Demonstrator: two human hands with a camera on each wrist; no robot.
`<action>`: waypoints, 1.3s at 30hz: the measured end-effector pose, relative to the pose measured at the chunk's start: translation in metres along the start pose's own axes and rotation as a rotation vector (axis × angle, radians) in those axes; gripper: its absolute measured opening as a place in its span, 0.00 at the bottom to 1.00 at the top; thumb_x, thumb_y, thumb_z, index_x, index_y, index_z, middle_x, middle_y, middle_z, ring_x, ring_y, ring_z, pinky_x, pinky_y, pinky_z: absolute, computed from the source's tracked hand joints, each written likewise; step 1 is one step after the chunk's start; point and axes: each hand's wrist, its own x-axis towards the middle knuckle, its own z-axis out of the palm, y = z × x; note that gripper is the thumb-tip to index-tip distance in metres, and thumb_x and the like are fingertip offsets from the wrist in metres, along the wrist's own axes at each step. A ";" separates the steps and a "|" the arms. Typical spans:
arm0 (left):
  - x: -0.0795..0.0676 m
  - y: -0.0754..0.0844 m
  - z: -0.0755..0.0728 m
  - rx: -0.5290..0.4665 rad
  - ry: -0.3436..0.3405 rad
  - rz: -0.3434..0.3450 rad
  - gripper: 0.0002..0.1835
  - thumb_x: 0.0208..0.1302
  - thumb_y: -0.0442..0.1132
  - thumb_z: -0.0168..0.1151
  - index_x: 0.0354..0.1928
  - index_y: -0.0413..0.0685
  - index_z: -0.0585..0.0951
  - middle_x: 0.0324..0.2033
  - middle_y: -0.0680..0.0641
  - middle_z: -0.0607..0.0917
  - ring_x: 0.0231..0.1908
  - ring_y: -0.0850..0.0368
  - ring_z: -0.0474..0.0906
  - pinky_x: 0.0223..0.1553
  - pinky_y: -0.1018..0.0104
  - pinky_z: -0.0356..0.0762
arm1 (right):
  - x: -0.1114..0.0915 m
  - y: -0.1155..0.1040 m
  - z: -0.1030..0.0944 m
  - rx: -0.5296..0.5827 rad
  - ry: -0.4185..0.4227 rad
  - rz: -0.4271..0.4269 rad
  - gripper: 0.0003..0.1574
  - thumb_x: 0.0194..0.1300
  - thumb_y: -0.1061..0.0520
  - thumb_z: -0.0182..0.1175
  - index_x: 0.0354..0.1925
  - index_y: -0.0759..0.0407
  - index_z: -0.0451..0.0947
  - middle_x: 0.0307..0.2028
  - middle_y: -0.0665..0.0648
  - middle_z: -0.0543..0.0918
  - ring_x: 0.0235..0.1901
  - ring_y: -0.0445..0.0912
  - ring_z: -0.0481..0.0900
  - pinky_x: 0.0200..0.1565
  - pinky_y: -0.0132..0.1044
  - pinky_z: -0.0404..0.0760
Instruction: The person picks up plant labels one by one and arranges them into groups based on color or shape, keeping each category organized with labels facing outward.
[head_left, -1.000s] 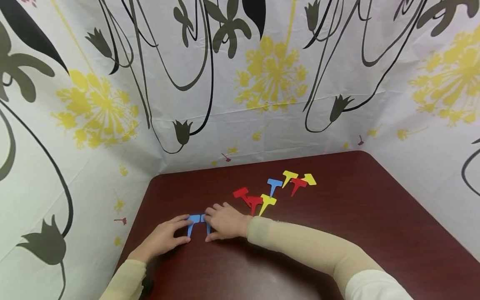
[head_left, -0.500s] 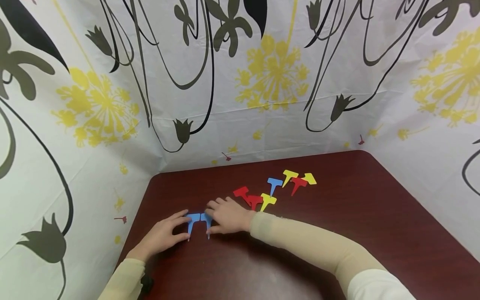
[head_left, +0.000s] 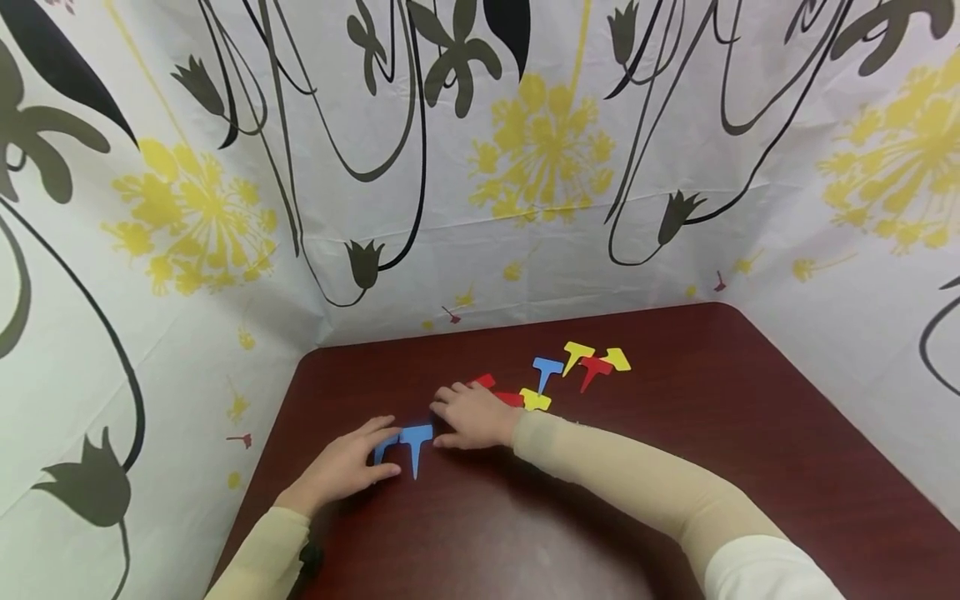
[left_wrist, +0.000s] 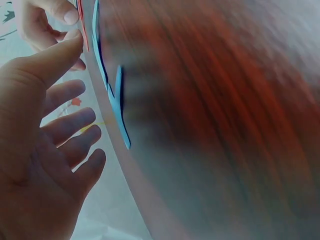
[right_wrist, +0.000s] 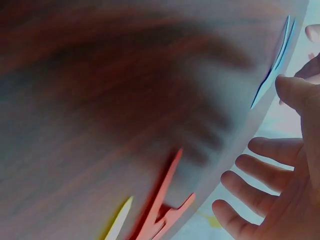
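Two blue T-shaped plant labels lie side by side on the table. My left hand (head_left: 345, 467) hovers over the left blue label (head_left: 383, 449) and partly hides it; in the left wrist view its fingers are spread and relaxed, apart from the blue label (left_wrist: 120, 107). Just right of the other blue label (head_left: 416, 436), my right hand (head_left: 476, 419) holds nothing, with loose fingers. It partly covers a red label (head_left: 484, 381) and a second red label (head_left: 510, 399). In the right wrist view the red labels (right_wrist: 159, 210) lie near its fingers without contact.
Further right lie a yellow label (head_left: 536, 400), a blue label (head_left: 547, 367), another yellow label (head_left: 578, 352), a red label (head_left: 596, 367) and a yellow label (head_left: 618, 359) partly under it. Patterned cloth (head_left: 450, 208) walls in the dark table (head_left: 675, 433).
My right hand has let go of the right blue label and shifted right, toward the red labels. My left hand has moved slightly right, now covering more of the left blue label.
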 end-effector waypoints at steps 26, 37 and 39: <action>0.021 0.023 0.017 0.050 -0.099 0.035 0.40 0.63 0.59 0.68 0.74 0.54 0.69 0.73 0.48 0.66 0.67 0.45 0.69 0.62 0.44 0.72 | -0.040 0.100 0.006 0.092 -0.113 0.211 0.42 0.69 0.29 0.56 0.69 0.52 0.73 0.63 0.55 0.74 0.59 0.51 0.72 0.55 0.52 0.75; 0.022 0.022 0.013 0.031 -0.086 0.049 0.39 0.64 0.60 0.68 0.74 0.56 0.70 0.73 0.50 0.65 0.68 0.47 0.68 0.61 0.45 0.72 | -0.065 0.139 -0.012 0.178 -0.140 0.310 0.40 0.70 0.35 0.59 0.71 0.55 0.71 0.65 0.59 0.72 0.62 0.56 0.71 0.58 0.55 0.75; 0.022 0.021 0.013 0.035 -0.092 0.054 0.39 0.64 0.60 0.67 0.74 0.56 0.69 0.74 0.50 0.65 0.68 0.47 0.68 0.62 0.44 0.72 | -0.070 0.145 -0.012 0.191 -0.142 0.338 0.41 0.70 0.35 0.60 0.71 0.55 0.70 0.65 0.60 0.71 0.62 0.56 0.72 0.58 0.54 0.75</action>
